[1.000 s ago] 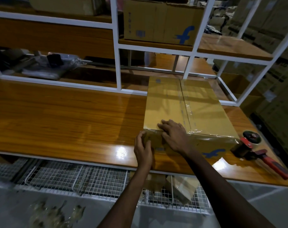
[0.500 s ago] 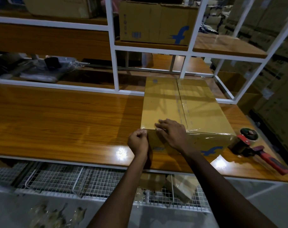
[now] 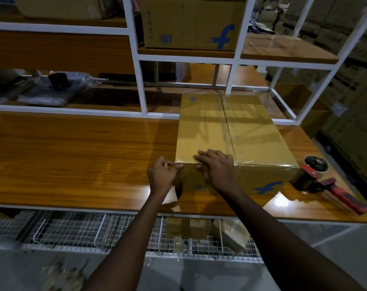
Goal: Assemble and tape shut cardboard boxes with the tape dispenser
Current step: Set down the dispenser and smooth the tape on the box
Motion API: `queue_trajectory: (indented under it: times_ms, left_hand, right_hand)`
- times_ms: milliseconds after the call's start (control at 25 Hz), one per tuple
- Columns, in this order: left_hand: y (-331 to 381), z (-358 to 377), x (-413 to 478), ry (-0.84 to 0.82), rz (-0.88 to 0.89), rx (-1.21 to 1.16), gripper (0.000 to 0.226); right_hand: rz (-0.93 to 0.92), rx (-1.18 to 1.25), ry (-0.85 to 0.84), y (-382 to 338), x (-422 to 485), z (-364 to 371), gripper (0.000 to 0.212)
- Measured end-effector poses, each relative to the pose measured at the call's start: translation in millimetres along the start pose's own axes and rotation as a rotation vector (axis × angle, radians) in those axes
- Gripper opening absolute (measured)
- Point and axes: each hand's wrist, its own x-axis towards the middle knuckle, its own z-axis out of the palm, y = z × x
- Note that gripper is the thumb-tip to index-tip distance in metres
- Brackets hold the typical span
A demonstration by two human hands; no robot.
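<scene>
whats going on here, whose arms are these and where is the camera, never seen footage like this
There is no machine here: a person wears a camera on the head, looking down at their own arms. On the wooden table sits a closed cardboard box with clear tape along its top seam. The right hand lies flat on the box's near edge. The left hand is at the box's near left corner, fingers pinched together, apparently on the tape end. The red-handled tape dispenser lies unheld to the box's right. Another box stands on the shelf above.
</scene>
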Motion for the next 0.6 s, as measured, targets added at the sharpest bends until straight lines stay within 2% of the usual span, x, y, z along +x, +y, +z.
queue_trajectory:
  times_ms: [80,120,160,240,320,400,480,600]
  left_hand:
    - [7,-6,11,-0.073,0.067,0.139,0.044]
    - [15,-8,16,-0.131,0.122,0.280,0.063]
    - [23,-10,21,-0.210,0.221,0.442,0.081]
    - [44,-12,31,-0.407,0.479,0.735,0.100]
    - [62,-12,39,-0.591,0.630,0.914,0.099]
    - [70,-12,41,-0.691,0.698,1.038,0.084]
    - [76,-14,40,-0.719,0.723,1.098,0.075]
    - [87,-1,33,-0.710,0.792,1.123,0.083]
  right_hand:
    - [0.018,0.019,-0.009,-1,2,-4,0.036]
    - [0.013,0.020,-0.028,-2,2,-6,0.040]
    - [-0.016,0.003,-0.059,-3,2,-9,0.046]
    - [-0.110,-0.024,-0.132,2,2,-17,0.057]
    - [-0.088,0.064,-0.138,27,1,-29,0.054]
    - [0.008,0.121,-0.057,61,-4,-40,0.052]
    - [0.010,0.059,-0.011,82,-11,-42,0.056]
    - [-0.039,-0.003,0.056,87,-20,-27,0.049]
